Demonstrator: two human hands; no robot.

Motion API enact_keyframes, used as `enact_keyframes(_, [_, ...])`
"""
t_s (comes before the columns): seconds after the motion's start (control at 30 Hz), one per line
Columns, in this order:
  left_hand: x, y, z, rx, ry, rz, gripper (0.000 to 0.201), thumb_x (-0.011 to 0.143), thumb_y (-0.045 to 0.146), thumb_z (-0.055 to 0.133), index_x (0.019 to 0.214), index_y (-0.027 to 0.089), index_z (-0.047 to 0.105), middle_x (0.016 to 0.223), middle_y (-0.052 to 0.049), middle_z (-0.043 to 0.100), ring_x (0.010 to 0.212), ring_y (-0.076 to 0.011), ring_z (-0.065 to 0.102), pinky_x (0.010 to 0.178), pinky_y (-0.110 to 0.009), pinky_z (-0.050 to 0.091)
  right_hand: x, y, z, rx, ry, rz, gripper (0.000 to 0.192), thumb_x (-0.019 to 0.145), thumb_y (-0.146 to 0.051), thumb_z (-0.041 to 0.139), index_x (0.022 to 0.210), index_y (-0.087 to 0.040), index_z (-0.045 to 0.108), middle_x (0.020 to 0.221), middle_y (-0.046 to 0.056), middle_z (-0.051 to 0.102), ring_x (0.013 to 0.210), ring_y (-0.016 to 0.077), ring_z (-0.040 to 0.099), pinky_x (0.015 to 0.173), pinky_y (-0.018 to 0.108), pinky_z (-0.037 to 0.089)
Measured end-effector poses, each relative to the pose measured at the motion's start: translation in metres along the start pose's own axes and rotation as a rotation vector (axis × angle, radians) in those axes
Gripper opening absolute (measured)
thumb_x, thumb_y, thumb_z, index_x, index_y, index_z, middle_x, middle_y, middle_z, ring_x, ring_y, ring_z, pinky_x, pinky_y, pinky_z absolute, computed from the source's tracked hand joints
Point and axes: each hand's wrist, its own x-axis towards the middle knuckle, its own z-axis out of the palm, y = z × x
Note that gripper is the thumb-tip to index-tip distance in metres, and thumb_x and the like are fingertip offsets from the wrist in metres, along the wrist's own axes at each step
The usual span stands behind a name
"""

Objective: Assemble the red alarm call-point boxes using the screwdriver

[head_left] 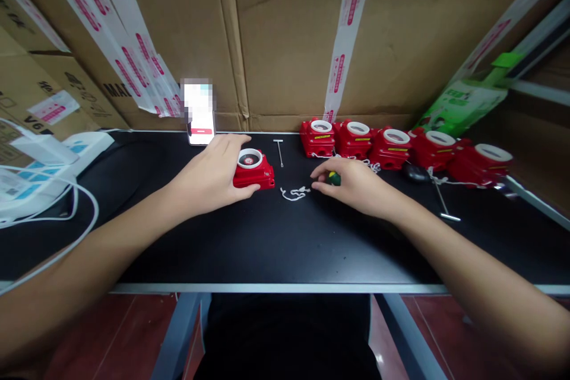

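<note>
My left hand (220,175) is wrapped round the left side of a red box (260,177) with a white ring on top, thumb in front and fingers behind. The box rests on the black table. To its right, my right hand (351,184) is curled round a green and yellow handle (333,178), mostly hidden by the fingers. A white cord (294,193) lies loose on the table between my hands. Behind it lies a small metal T-shaped rod (279,152).
Several more red boxes (317,139) stand in a row at the back right, with white cords. A second T-shaped rod (440,196) lies before them. A phone (200,113) leans against the cardboard (285,41). A white power strip (89,151) with cables is at left, a green pack (467,104) at right.
</note>
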Motion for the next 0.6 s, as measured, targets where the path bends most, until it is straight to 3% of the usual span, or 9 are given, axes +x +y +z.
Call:
enact_keyframes(0.07, [-0.002, 0.01, -0.002, 0.011, 0.128, 0.161, 0.068, 0.09, 0.038, 0.079, 0.147, 0.008, 0.055, 0.142, -0.026, 0.067, 0.136, -0.0448, 0.062, 0.114, -0.061, 0.054, 0.002, 0.006, 0.005, -0.107, -0.023, -0.134, 0.02, 0.09, -0.031, 0.084, 0.104, -0.018, 0.084, 0.099, 0.008, 0.08, 0.088, 0.0231, 0.076, 0.084, 0.035, 0.058])
enact_keyframes(0.17, [-0.005, 0.028, 0.001, -0.014, 0.254, 0.4, 0.04, 0.094, 0.021, 0.073, 0.131, 0.012, 0.063, 0.125, -0.019, 0.075, 0.118, -0.0367, 0.07, 0.105, -0.056, 0.059, 0.003, 0.006, 0.012, -0.14, -0.066, -0.196, 0.014, 0.095, -0.026, 0.08, 0.105, -0.017, 0.085, 0.099, 0.009, 0.079, 0.09, 0.0232, 0.074, 0.089, 0.036, 0.056])
enact_keyframes(0.3, [-0.011, 0.045, 0.013, -0.079, 0.179, 0.571, 0.021, 0.102, 0.014, 0.065, 0.122, 0.011, 0.067, 0.112, -0.013, 0.077, 0.1, -0.0277, 0.072, 0.092, -0.044, 0.064, -0.002, -0.005, 0.013, -0.126, -0.084, -0.214, 0.009, 0.099, -0.019, 0.074, 0.096, -0.016, 0.082, 0.099, 0.009, 0.078, 0.089, 0.022, 0.073, 0.087, 0.034, 0.054])
enact_keyframes(0.43, [-0.015, 0.049, 0.024, -0.194, 0.12, 0.535, 0.02, 0.108, 0.016, 0.062, 0.127, 0.01, 0.067, 0.115, -0.014, 0.076, 0.1, -0.0242, 0.074, 0.094, -0.039, 0.064, -0.007, -0.015, 0.006, -0.049, -0.093, -0.208, 0.007, 0.098, -0.02, 0.073, 0.097, -0.018, 0.08, 0.098, 0.006, 0.079, 0.09, 0.0204, 0.073, 0.086, 0.033, 0.053])
enact_keyframes(0.6, [-0.015, 0.051, 0.03, -0.537, 0.019, 0.242, 0.038, 0.104, 0.027, 0.076, 0.138, 0.014, 0.064, 0.111, -0.006, 0.072, 0.071, -0.0105, 0.065, 0.072, -0.025, 0.062, -0.015, -0.025, 0.007, 0.101, -0.094, -0.303, 0.005, 0.097, -0.021, 0.073, 0.097, -0.019, 0.078, 0.1, 0.002, 0.079, 0.089, 0.0166, 0.073, 0.087, 0.029, 0.053])
